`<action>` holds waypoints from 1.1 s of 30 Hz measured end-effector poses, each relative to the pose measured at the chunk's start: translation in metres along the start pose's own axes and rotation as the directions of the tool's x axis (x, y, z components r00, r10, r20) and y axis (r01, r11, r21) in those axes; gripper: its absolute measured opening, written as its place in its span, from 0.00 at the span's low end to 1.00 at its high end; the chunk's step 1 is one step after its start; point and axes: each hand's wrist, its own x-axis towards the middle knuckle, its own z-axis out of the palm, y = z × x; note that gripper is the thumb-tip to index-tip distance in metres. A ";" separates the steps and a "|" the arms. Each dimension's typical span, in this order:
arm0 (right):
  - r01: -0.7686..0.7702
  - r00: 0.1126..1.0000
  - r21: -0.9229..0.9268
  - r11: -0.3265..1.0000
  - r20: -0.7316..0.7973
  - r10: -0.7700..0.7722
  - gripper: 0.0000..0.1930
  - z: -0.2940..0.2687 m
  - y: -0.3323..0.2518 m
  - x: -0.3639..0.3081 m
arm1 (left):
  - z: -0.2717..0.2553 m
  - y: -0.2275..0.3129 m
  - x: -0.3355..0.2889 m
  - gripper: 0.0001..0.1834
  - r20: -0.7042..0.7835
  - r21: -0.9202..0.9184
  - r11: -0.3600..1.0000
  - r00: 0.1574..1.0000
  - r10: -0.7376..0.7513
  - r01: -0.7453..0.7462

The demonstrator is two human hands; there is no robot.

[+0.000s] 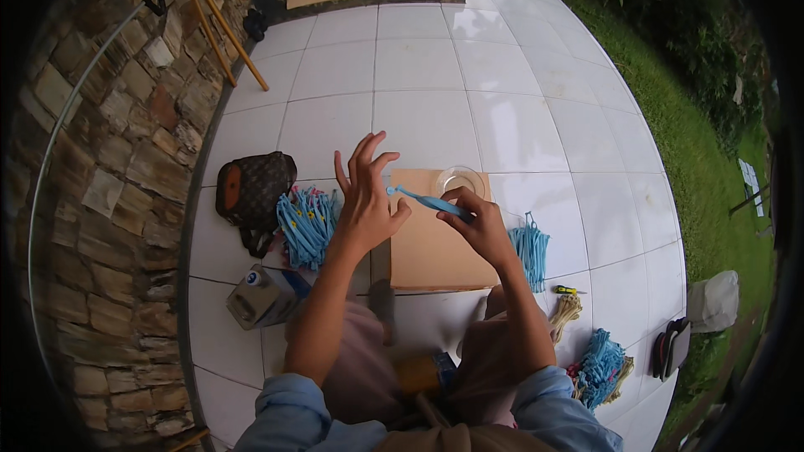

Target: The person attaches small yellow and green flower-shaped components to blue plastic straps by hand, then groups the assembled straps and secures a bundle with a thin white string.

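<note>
My right hand [473, 222] pinches a slim light-blue strip [431, 202] between thumb and fingers, above a cardboard box [440, 255]. The strip slants up to the left and narrows to a small loop-like end. Close to that end is my left hand [364, 201], its fingers raised and spread apart; I see nothing held in it. A round clear dish [459, 182] rests on the far right part of the box. Left of the box lies a pile of blue strips [308, 224] with small yellow bits. Another blue bundle [529, 253] lies right of the box.
A brown backpack [255, 192] and a grey can [261, 297] stand at the left. To the right are a yellow-black screwdriver [569, 290], a beige bundle [566, 315], a blue heap [601, 364] and a white sack [713, 300]. A stone wall [126, 201] borders the tiled floor.
</note>
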 end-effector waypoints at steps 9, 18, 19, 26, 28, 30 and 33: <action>0.180 0.982 -0.229 0.957 -0.015 -0.188 0.16 0.004 -0.004 0.004 | -0.002 -0.013 -0.011 0.14 0.306 -0.266 0.960 0.952 -0.003 0.088; 0.089 0.969 0.543 0.835 -0.242 0.054 0.13 -0.021 0.009 0.003 | -0.011 -0.031 -0.007 0.14 0.065 -0.266 0.963 0.996 0.062 -0.042; 0.089 0.969 0.543 0.835 -0.242 0.054 0.13 -0.021 0.007 0.002 | -0.014 -0.030 -0.005 0.14 0.095 -0.252 0.967 0.993 0.067 -0.041; 0.168 0.949 0.672 0.721 -0.307 0.065 0.13 -0.017 0.002 0.000 | -0.013 -0.027 -0.002 0.10 0.047 -0.338 0.938 0.994 0.098 -0.077; 0.182 0.941 0.680 0.710 -0.331 0.076 0.15 -0.015 0.001 -0.001 | -0.007 -0.018 -0.003 0.10 0.090 -0.383 0.922 0.996 -0.024 0.057; 0.303 0.890 0.841 0.448 -0.418 0.181 0.22 -0.010 -0.004 -0.002 | 0.002 0.005 -0.002 0.10 0.105 -0.547 0.813 0.980 -0.170 0.200; 0.264 0.938 0.827 0.497 -0.341 0.069 0.25 0.014 -0.001 -0.002 | 0.018 0.042 -0.007 0.08 0.042 -0.610 0.735 0.939 -0.342 0.295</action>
